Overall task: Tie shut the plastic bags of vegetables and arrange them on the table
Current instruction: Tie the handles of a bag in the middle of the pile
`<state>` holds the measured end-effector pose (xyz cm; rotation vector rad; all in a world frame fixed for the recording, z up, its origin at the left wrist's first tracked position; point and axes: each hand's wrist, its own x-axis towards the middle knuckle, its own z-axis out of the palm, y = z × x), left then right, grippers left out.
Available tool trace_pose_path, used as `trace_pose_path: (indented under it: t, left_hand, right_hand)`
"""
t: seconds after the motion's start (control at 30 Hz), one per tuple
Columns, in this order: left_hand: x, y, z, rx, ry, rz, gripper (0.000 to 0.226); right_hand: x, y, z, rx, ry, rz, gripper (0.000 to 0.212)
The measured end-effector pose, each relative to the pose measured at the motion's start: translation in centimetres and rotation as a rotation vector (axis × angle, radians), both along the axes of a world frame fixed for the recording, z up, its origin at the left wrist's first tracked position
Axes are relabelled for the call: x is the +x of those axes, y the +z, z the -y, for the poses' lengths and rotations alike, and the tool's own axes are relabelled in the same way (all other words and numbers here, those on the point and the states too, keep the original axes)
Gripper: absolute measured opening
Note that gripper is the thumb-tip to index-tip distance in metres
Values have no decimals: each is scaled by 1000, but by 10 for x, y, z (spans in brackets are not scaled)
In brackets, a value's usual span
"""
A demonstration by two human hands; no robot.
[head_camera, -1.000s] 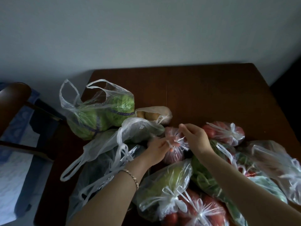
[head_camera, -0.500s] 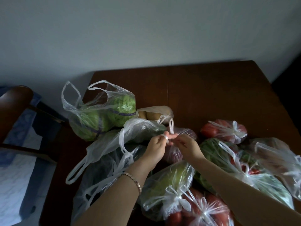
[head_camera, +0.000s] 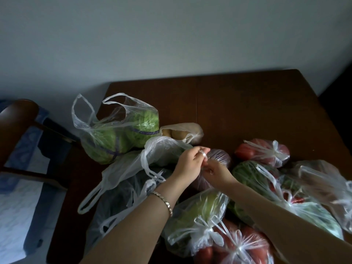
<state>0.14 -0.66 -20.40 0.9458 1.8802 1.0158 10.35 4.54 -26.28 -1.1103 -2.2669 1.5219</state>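
Note:
On the dark wooden table (head_camera: 238, 103), a small clear bag of purplish-red vegetables (head_camera: 221, 159) lies in the middle. My left hand (head_camera: 187, 164) has one of its handles wound round a finger. My right hand (head_camera: 215, 173) pinches the other handle close beside it, so both hands meet over the bag's mouth. An open bag of green cabbages (head_camera: 123, 136) stands at the left with its handles up. A tied bag of tomatoes (head_camera: 264, 152) lies to the right.
A bag of potatoes (head_camera: 182, 132) sits behind my hands. Loose untied bags (head_camera: 133, 168) sprawl at the left. Several tied bags of greens and tomatoes (head_camera: 228, 242) crowd the near right. A wooden chair (head_camera: 17, 119) stands left of the table. A wall rises behind.
My hands came together from apart over the small bag; the handle that stood up is now wrapped round my left finger and pulled down.

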Motion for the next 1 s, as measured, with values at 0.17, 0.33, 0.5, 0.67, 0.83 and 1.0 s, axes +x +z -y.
trace_pose_path:
  t: [0.17, 0.33, 0.5, 0.67, 0.83, 1.0]
  left_hand:
    - [-1, -17, 2, -149, -87, -110, 38]
    - [4, -38, 13, -221, -230, -540, 47]
    - [2, -48, 17, -41, -135, -307, 39]
    - [5, -43, 12, -22, -13, -263, 20]
    - [-1, -45, 9, -132, 76, -180, 22]
    - [-11, -46, 4, -289, 153, 28, 29]
  right_hand:
    - [0, 0, 4, -161, -124, -51, 22]
    - [2, -1, 1, -330, -343, -81, 26]
    - [2, -2, -1, -276, -472, -100, 26]
    - [-8, -3, -3, -164, -503, -18, 23]
    - [-11, 3, -5, -163, -518, -9, 18]
    - [0, 7, 1, 0, -244, -19, 30]
